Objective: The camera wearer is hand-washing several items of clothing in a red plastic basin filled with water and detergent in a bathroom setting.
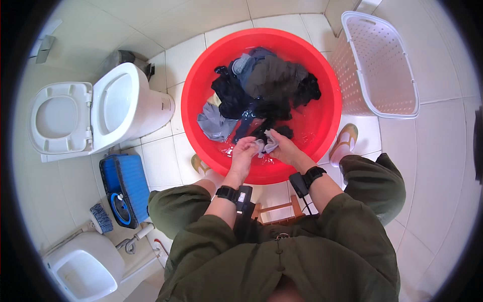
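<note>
A large red plastic tub stands on the floor before me, with water and a heap of wet clothes in it. Over the tub's near side, my left hand and my right hand grip a small light grey wet cloth between them. Just beyond my fingers lies a black garment. Farther in sits a dark grey-brown garment on top of black and blue ones. A pale grey garment rests in the water at the tub's left side.
On the right stands a tall white perforated laundry basket. To the left are a toilet with its lid up, a blue mop bucket and a white washbasin. Part of a wooden stool shows below me.
</note>
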A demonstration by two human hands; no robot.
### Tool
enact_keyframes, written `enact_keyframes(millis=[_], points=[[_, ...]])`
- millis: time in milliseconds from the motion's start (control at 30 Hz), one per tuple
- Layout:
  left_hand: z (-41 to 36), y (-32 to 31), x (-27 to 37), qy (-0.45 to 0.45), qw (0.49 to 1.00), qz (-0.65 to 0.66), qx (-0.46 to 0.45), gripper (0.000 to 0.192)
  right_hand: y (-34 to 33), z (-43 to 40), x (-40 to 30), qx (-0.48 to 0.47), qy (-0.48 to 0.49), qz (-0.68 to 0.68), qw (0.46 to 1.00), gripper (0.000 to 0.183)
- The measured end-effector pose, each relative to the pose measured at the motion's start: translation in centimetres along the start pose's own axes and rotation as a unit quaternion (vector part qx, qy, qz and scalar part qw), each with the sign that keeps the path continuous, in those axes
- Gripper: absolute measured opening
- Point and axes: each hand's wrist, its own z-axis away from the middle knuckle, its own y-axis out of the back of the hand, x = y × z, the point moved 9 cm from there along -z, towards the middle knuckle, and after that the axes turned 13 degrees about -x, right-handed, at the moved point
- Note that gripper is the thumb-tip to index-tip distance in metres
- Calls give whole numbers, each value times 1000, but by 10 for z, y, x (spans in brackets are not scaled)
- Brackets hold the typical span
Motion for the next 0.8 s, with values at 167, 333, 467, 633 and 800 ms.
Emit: enact_keyframes(millis=[167, 333, 467, 633, 800], points=[[16, -76, 67, -51, 988, -79, -119, 39, -57, 19, -21, -150, 47, 274, 949, 16], [24, -48, 86, -67, 992, 105, 7, 26, -25, 22, -65, -37, 102, 171, 979, 22], [25, -6, 26, 17, 988, 125, 90, 17, 78, -2, -101, 116, 93, 359, 922, 27], [36, 21, -58, 123, 967, 184, 124, 16, 198, -1, -113, 426, 144, 636, 628, 59], [19, -2, -92, 199, 959, 180, 88, 14, 251, -29, -51, 329, 182, 690, 619, 61]])
